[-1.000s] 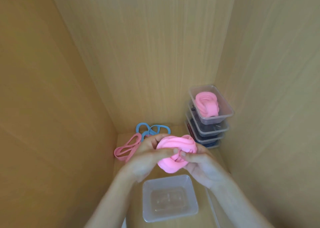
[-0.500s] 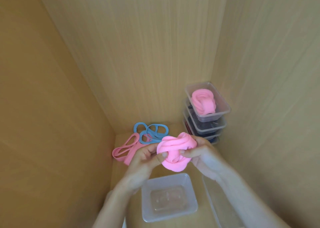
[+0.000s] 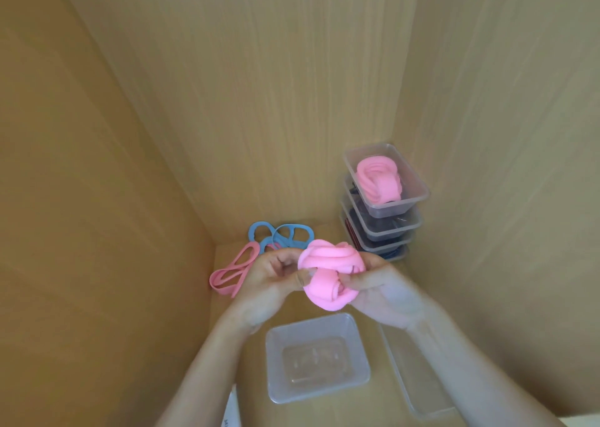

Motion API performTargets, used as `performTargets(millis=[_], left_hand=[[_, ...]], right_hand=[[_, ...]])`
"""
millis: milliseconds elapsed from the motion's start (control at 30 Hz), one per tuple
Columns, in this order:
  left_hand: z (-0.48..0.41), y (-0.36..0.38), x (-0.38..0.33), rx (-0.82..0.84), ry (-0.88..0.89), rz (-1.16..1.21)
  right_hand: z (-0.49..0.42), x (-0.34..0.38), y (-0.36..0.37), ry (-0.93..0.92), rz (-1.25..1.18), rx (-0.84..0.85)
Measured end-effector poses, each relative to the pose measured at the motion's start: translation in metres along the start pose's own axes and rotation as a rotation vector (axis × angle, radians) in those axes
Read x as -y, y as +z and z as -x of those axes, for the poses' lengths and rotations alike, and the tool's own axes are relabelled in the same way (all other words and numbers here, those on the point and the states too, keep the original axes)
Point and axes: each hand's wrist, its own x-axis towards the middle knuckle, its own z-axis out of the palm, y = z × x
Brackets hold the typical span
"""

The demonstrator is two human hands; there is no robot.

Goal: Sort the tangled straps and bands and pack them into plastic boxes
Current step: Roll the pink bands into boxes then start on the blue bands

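- I have both hands on the pink bundle (image 3: 328, 274), a broad band wound into a fat roll. It is held in the air above the shelf, between the loose bands at the back and the empty box at the front.
- My left hand (image 3: 272, 284) has its grip clamped on the bundle's left side, with the thumb pressed against the wraps.
- My right hand (image 3: 386, 296) is clamped on the right side and underside, thumb and fingers curled round it.
- The empty box (image 3: 316, 358) sits open near the front edge of the shelf, nearer to me than the bundle and just below it.
- In the back right corner stands the stack of boxes (image 3: 383, 225). The top one carries a pink roll (image 3: 378, 180) much like mine. The lower ones hold dark things I cannot make out.
- A flat pink band (image 3: 232, 272) lies loose by the left wall. The blue bands (image 3: 282, 235) lie tangled just behind it, near the back wall.
- What I take for a clear lid (image 3: 418, 378) lies along the right wall, beside the empty box.
- As I judge it, the step in hand is securing the roll so the wraps hold. This band is sorted but not yet packed.
- The next move calls for lowering the bundle into the empty box without easing either grip early, since a springy band may unwind.
- The fit looks snug, so I would press the bundle down before letting go.
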Motion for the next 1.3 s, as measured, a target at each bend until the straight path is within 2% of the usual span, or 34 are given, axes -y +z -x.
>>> performTargets(millis=[100, 167, 267, 367, 567, 667, 833, 933, 1000, 1100, 1200, 1300], left_hand=[[0.002, -0.004, 0.005, -0.011, -0.057, 0.004], [0.004, -0.004, 0.009, 0.012, -0.087, 0.045], [0.007, -0.002, 0.012, 0.019, -0.140, 0.110], [0.011, -0.001, 0.019, -0.052, -0.171, 0.126], [0.035, -0.006, 0.045, -0.228, -0.256, 0.023], [0.050, -0.007, 0.055, -0.232, -0.320, -0.014], [0.065, 0.000, 0.063, -0.322, -0.364, -0.053], [0.074, 0.000, 0.070, -0.268, -0.308, -0.209], [0.081, -0.001, 0.073, -0.194, -0.306, -0.415], [0.086, 0.003, 0.073, -0.148, -0.188, -0.699], [0.089, 0.007, 0.078, -0.145, -0.023, -0.839], [0.094, 0.011, 0.088, -0.183, -0.022, -0.933]], right_hand=[[0.003, 0.003, -0.007, -0.001, 0.227, -0.024], [0.006, 0.003, -0.009, 0.012, 0.280, -0.020], [0.009, -0.007, -0.011, 0.055, 0.166, 0.024], [0.012, -0.020, -0.008, 0.067, 0.090, 0.002], [0.016, -0.048, -0.007, 0.175, 0.209, -0.289], [0.019, -0.065, -0.008, 0.243, 0.381, -0.354], [0.023, -0.083, -0.010, 0.240, 0.571, -0.472], [0.025, -0.090, -0.007, 0.209, 0.726, -0.571], [0.026, -0.094, -0.006, 0.198, 0.815, -0.594], [0.029, -0.100, -0.005, 0.197, 0.917, -0.571], [0.034, -0.102, -0.003, 0.201, 1.017, -0.537], [0.038, -0.101, -0.003, 0.206, 1.204, -0.522]])
